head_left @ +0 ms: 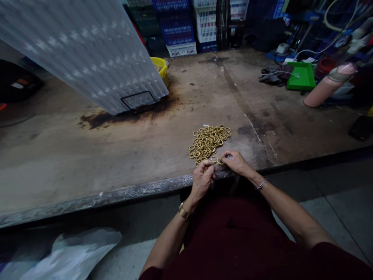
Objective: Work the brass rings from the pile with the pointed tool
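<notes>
Risks, L to R: the ribbed stack (96,58) looks tilted on the tabletop (72,155), can't tell if that's lens or a true lean; well apart from the hands, so prob. minor. Rings (207,142) lie in an overlapping heap nr the tabletop's near edge; pulling one could drag others & spill a few over. L hand (202,179) is curled at the heap's near side, thumb & finger close together just beside a loose ring (214,161); can't tell if it grips anything. A bump from its knuckles might roll that ring off. R hand (234,161) seems to pinch a held ring (220,163) btwn thumb & forefinger; small contact, so a slip could drop it past the edge.

Room, L to R: most space is L of the heap, btwn stack & near edge. Behind the heap, board runs back twd the crates (177,31), w/ the yellow bowl (164,72) partly behind the stack. R side has reach too, up to the bottle (328,87) & green tray (307,79). Tightest is twd the body: edge right under the hands.
</notes>
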`<state>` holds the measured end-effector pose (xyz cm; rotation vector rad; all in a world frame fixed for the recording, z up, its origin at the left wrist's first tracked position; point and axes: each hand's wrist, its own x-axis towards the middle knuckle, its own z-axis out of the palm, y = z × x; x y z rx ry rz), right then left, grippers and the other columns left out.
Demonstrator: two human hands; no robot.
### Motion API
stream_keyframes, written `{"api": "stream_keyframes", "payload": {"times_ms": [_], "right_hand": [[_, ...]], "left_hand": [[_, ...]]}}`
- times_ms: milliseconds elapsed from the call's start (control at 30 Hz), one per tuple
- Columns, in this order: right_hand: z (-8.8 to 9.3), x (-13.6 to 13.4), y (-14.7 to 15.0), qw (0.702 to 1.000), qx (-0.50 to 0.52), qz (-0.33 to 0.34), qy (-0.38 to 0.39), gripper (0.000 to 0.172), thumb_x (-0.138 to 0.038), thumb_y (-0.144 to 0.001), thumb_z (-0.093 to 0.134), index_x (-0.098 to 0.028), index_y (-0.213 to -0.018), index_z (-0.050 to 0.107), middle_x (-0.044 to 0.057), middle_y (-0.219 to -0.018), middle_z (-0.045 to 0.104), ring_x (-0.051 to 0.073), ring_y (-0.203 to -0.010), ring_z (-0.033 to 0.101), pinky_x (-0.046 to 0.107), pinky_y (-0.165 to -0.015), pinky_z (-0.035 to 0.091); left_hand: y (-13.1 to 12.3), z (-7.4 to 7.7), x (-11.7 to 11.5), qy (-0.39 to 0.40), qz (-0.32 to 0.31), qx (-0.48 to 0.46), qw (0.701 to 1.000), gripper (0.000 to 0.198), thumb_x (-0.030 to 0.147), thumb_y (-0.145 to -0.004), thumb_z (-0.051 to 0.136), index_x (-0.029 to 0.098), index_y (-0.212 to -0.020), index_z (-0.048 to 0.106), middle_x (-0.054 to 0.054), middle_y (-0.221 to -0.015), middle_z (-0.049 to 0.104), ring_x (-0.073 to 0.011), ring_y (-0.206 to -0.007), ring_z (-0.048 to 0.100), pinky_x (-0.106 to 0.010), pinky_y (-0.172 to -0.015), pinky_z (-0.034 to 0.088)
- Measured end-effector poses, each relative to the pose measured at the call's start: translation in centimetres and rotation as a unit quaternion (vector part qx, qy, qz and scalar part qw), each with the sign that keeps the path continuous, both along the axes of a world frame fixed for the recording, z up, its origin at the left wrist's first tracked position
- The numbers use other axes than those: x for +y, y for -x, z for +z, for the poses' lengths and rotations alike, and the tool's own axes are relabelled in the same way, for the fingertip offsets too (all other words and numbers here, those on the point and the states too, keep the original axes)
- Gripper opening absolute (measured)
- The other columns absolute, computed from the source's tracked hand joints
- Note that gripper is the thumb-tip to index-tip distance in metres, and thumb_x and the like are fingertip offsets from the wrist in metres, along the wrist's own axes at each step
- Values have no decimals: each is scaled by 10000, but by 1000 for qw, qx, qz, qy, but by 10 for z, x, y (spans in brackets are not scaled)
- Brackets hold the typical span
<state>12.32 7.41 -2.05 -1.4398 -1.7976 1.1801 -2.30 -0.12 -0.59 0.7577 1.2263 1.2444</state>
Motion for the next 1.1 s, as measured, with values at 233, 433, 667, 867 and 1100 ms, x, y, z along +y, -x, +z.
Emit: {"api": "stream_keyframes", "payload": {"times_ms": [233, 433, 667, 867, 1100], "right_hand": [[8, -11, 1, 970, 167, 0, 177, 153, -318, -603, 566, -192, -648, 491, -103, -467, 379, 46, -402, 279, 181, -399, 207], [9, -16, 3, 957, 198, -7, 212, 235, -396, -623, 585, -184, -678, 500, -69, -538, 487, 39, -402, 320, 171, -380, 216], [3, -17, 3, 992, 102, 34, 62, 285, -428, -722, 572, -166, -620, 528, -36, -566, 531, 70, -528, 422, 190, -510, 352], [5, -16, 5, 995, 85, 17, 52, 279, -422, -732, 536, -175, -607, 514, -50, -536, 473, 78, -534, 386, 197, -502, 324], [4, -17, 4, 991, 112, 26, 74, 275, -428, -764, 502, -190, -626, 492, -54, -520, 466, 78, -479, 365, 202, -472, 304]], "left_hand": [[-7, -5, 7, -113, -4, 127, 985, 186, 233, -702, 674, 192, -883, 693, 27, -646, 597, -91, -534, 474, -212, -559, 394], [-5, -5, 8, -122, -7, 136, 983, 88, 252, -706, 674, 196, -769, 698, -9, -715, 674, -138, -639, 563, -251, -658, 440], [-4, -4, 6, -104, -6, 127, 986, 122, 291, -713, 677, 174, -747, 687, -13, -689, 656, -127, -640, 559, -233, -634, 454], [-1, 0, 4, 38, -81, 14, 996, 337, 442, -682, 705, 153, -830, 613, 26, -617, 583, -52, -438, 457, -157, -397, 325], [0, 5, 3, 70, -110, -75, 989, 381, 452, -650, 739, 156, -793, 547, 38, -616, 561, -33, -423, 448, -135, -369, 294]]}}
